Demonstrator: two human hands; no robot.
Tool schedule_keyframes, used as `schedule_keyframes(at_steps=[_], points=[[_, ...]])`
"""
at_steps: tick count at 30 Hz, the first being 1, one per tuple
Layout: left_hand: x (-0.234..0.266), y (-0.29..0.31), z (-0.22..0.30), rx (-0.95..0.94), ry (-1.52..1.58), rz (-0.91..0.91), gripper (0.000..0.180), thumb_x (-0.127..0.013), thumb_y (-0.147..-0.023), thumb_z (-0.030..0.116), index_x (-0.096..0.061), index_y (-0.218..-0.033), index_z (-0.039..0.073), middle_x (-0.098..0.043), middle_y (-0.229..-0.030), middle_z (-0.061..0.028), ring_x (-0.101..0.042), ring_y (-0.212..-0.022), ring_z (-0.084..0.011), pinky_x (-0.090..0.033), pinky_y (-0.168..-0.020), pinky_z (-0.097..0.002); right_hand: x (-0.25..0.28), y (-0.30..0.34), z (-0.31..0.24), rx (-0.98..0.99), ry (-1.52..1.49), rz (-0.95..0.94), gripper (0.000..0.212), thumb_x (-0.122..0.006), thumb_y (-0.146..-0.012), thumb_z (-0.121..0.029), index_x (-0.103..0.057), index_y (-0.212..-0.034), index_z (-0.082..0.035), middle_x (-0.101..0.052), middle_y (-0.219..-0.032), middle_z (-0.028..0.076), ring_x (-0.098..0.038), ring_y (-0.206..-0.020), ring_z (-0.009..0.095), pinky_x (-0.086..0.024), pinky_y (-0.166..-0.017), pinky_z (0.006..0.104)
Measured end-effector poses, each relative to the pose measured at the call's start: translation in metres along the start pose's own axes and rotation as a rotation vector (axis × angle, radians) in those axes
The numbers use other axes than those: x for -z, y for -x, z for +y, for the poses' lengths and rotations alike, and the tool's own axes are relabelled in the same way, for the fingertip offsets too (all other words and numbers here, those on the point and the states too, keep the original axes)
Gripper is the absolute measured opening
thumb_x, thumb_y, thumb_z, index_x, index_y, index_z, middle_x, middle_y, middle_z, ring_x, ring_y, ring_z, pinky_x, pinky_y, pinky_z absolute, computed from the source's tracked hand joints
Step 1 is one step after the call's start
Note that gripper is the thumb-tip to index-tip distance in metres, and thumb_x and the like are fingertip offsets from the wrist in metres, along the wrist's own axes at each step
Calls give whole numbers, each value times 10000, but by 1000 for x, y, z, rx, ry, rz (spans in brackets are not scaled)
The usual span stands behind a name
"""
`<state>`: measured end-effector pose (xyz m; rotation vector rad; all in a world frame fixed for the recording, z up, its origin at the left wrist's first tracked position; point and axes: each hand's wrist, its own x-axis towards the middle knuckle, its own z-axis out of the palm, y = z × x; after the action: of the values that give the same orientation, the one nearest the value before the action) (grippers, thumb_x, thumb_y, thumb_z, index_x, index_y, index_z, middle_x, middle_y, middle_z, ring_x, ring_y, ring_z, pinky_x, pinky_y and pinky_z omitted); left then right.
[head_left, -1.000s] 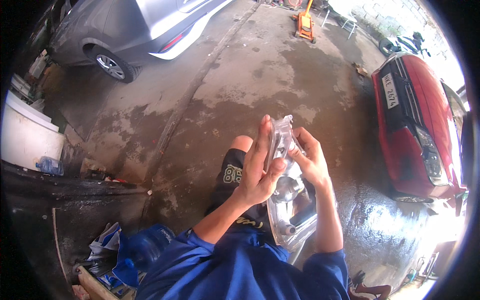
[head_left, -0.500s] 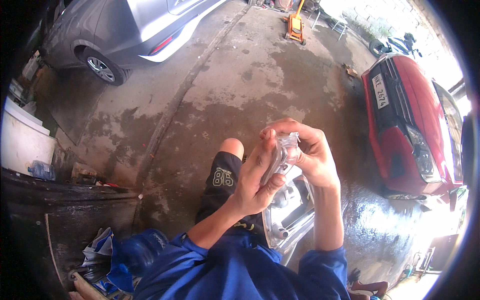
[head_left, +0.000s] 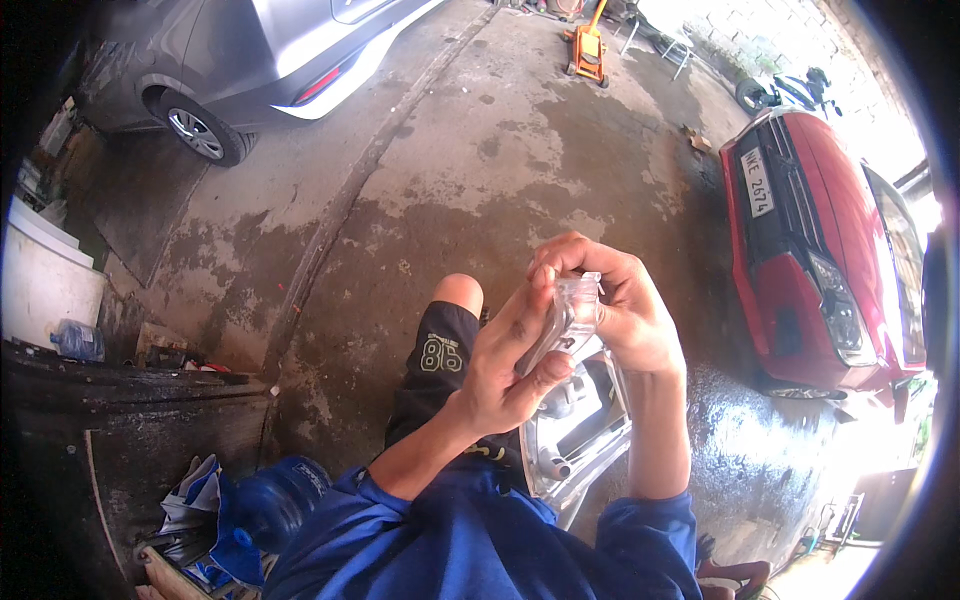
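A clear plastic piece (head_left: 575,305), angular and much like a lamp lens, is held up in front of my body between both hands. My left hand (head_left: 507,365) grips its left side, the thumb pressed near its lower end. My right hand (head_left: 640,320) is closed on its upper right side, with fingers curled over the top. Part of the piece is hidden behind my fingers. Beneath my hands, a silver and clear lamp housing (head_left: 548,452) rests at my lap, partly covered by my hands and right forearm.
A red car (head_left: 830,230) stands at the right, a grey car (head_left: 240,60) at the upper left. An orange floor jack (head_left: 587,55) is on the far concrete floor. At the lower left are a large blue water bottle (head_left: 275,505) and a dark bench (head_left: 150,400).
The clear piece has tilted slightly in my fingers, showing more of its broad face. Both hands keep their hold, and the view has shifted a little.
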<state>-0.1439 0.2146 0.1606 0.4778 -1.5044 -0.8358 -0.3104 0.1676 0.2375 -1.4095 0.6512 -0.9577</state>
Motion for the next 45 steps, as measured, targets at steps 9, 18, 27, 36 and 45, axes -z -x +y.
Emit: schedule_keyframes(at_steps=[9,18,27,36,45], points=[[3,-2,0,-17,-5,-25,815,-660,-1047,272,-214,-1657,-34,-417,-1585,-258,-447,-1430,-327,-377,-1166,-420,0,-1,-10,-50,82,-16,414,-827,-936,-305,-673,-1168,1,-691,-1071,41,-621,-996,110,-500,-899,293],[11,11,-13,79,149,22,762,-656,-1055,201,-236,-1665,20,-269,-1709,-247,-404,-1515,-329,-343,-1222,-415,-6,-10,-4,-104,246,26,486,-810,-937,-400,-681,-1186,-3,-693,-1049,74,-647,-973,152,-521,-882,330],[50,19,-39,283,662,255,887,-676,-1003,399,-173,-1668,95,-534,-1408,-232,-536,-1336,-364,-442,-1138,-525,35,23,12,-162,663,337,448,-719,-992,-377,-681,-1299,-53,-658,-1231,173,-643,-1232,304,-521,-1031,423],[87,56,-52,382,295,498,633,-706,-947,88,-377,-1488,72,-610,-1201,-183,-645,-1149,-335,-538,-1064,-531,91,125,109,-477,1188,133,428,-805,-840,-244,-697,-1221,-84,-654,-1174,161,-639,-1160,374,-538,-979,484],[98,60,-50,581,130,571,511,-648,-975,-32,-437,-1437,32,-655,-1226,-208,-657,-1217,-373,-531,-1082,-517,75,128,148,-384,1467,50,355,-794,-831,-197,-670,-1119,-31,-670,-1094,130,-690,-1058,324,-598,-836,436]])
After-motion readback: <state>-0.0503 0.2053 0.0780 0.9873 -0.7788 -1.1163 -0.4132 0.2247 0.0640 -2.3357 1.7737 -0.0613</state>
